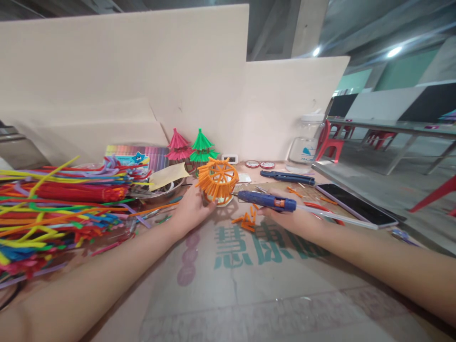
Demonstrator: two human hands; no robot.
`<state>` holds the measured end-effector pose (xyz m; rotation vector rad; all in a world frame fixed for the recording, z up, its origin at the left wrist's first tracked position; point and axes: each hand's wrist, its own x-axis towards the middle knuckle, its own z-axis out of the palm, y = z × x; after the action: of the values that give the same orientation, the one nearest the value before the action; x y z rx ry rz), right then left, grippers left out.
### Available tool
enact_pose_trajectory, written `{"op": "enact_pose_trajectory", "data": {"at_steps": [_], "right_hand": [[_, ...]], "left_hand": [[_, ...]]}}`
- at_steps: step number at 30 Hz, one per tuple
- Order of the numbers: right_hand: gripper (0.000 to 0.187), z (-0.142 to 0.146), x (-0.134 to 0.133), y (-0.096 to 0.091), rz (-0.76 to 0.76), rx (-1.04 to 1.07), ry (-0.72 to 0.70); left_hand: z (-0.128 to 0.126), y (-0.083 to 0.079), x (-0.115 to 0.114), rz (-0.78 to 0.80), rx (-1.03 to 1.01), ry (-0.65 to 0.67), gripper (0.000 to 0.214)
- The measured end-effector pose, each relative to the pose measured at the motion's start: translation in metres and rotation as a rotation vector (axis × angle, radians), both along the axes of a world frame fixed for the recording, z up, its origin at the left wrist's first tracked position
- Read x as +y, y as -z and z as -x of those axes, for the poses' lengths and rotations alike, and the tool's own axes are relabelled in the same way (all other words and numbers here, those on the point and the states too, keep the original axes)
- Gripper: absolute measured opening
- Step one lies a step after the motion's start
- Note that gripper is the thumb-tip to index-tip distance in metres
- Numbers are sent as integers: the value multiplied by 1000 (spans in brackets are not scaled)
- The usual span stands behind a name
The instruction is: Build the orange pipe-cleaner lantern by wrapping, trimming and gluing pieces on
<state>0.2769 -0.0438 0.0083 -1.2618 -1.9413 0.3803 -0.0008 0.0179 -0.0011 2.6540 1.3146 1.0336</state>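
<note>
A round orange frame of pipe-cleaner pieces stands ahead of me, with slanted sticks around its side and a spoked ring on top. My left hand is closed at its lower left, the fingertips at its base. In my right hand is a blue hot glue gun, a clear glue stick out of its back end. The gun's nozzle points left, at or very near the frame's right side; whether it touches I cannot tell. Below them lie several short orange pipe-cleaner pieces.
Bundled pipe cleaners cover the left side. Behind stand a pink tower, a green tower and a marker set. Blue-handled pliers, a phone and a clear jar are on the right.
</note>
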Motion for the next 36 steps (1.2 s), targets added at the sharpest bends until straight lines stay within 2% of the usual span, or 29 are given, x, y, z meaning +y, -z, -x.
{"op": "enact_pose_trajectory", "data": {"at_steps": [16,26,30,36], "right_hand": [[24,1,0,-3,11,-46,-11],[21,3,-1,-3,-45,86,-81],[27,3,-2,-2,-30,157,-104],[29,5,-2,-2,-79,147,-36]], "left_hand": [[-1,-3,-1,40,-17,-12,38],[-2,-2,-1,45,-19,-33,36],[-2,-2,0,37,-6,-38,33],[-2,-4,-2,24,3,-34,33]]}}
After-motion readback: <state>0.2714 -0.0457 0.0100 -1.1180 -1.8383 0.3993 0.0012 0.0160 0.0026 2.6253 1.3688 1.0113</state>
